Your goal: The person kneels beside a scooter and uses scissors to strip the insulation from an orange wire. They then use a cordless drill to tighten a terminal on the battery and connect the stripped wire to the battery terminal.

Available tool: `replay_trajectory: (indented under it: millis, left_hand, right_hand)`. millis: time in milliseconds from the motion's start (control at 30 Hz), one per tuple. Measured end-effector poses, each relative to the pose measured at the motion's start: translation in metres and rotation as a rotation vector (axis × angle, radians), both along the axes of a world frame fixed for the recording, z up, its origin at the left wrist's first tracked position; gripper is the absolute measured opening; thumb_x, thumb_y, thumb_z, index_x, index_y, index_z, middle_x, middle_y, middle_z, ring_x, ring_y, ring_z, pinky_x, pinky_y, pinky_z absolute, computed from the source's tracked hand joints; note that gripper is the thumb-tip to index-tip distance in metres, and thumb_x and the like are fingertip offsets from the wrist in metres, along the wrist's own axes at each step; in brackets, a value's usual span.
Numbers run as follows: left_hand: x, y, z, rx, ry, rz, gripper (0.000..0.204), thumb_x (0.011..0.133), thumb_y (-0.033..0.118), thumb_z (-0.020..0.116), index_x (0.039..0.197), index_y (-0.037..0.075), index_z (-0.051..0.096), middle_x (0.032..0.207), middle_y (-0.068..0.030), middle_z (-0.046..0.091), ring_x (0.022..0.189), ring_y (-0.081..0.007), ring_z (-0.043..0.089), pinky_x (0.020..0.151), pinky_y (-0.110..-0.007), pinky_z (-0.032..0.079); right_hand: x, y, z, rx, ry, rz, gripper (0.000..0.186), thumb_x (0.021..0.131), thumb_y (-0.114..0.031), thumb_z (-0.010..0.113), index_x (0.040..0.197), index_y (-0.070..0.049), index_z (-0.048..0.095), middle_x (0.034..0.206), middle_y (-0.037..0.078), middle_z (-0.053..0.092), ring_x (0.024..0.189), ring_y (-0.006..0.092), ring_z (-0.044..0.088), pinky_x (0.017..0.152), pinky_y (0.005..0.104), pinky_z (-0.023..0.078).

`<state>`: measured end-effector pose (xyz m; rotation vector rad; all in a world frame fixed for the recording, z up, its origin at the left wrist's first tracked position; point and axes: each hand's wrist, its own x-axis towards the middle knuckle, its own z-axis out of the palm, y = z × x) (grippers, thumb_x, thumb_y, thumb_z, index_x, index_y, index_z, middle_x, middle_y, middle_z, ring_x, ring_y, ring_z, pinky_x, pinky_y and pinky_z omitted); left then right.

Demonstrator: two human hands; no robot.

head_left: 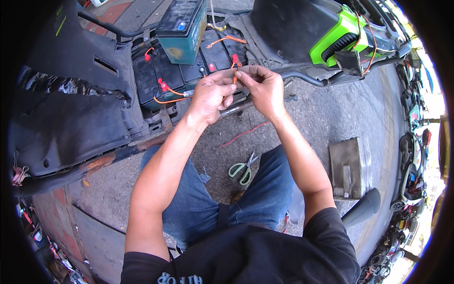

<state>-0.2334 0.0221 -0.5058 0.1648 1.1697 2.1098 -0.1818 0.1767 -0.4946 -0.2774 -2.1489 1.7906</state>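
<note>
Both of my hands meet over the front edge of the battery compartment of a scooter-like vehicle. My left hand (pixel 208 99) is closed, its fingertips pinching an orange wire (pixel 235 79). From the other side my right hand (pixel 265 91) pinches the same wire between thumb and finger; its far end is hidden by the fingers. Under and beyond the hands lie several dark batteries (pixel 191 72) with red terminal caps (pixel 163 85) and short orange leads (pixel 174 101). A teal battery with a black top (pixel 177 45) stands upright on them.
Green-handled scissors (pixel 243 170) lie on the ground between my knees, near a loose red wire (pixel 243 135). A worn metal box (pixel 351 168) sits at right. A bright green and black vehicle part (pixel 331 40) is at upper right. Black body panels (pixel 71 123) rise at left.
</note>
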Motion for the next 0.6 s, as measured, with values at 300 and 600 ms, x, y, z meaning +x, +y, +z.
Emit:
replay_trajectory:
  millis: [300, 600]
  left_hand:
    - [0.001, -0.011, 0.003, 0.014, 0.075, -0.046, 0.046, 0.096, -0.004, 0.058, 0.142, -0.001, 0.054, 0.11, -0.012, 0.071, 0.056, -0.0058, 0.049, 0.044, -0.018, 0.032]
    - [0.02, -0.005, 0.002, -0.199, 0.224, -0.051, 0.024, 0.103, 0.005, 0.056, 0.125, -0.004, 0.059, 0.089, -0.014, 0.073, 0.062, -0.0105, 0.062, 0.048, -0.021, 0.045]
  right_hand:
    - [-0.002, 0.003, 0.007, -0.311, -0.123, 0.114, 0.03, 0.096, -0.012, 0.072, 0.118, 0.008, 0.068, 0.101, 0.013, 0.075, 0.09, 0.0152, 0.072, 0.082, 0.0276, 0.059]
    - [0.005, 0.03, 0.023, -0.145, -0.256, 0.148, 0.024, 0.092, -0.014, 0.076, 0.108, 0.004, 0.073, 0.093, 0.007, 0.074, 0.08, 0.0103, 0.066, 0.076, 0.0255, 0.054]
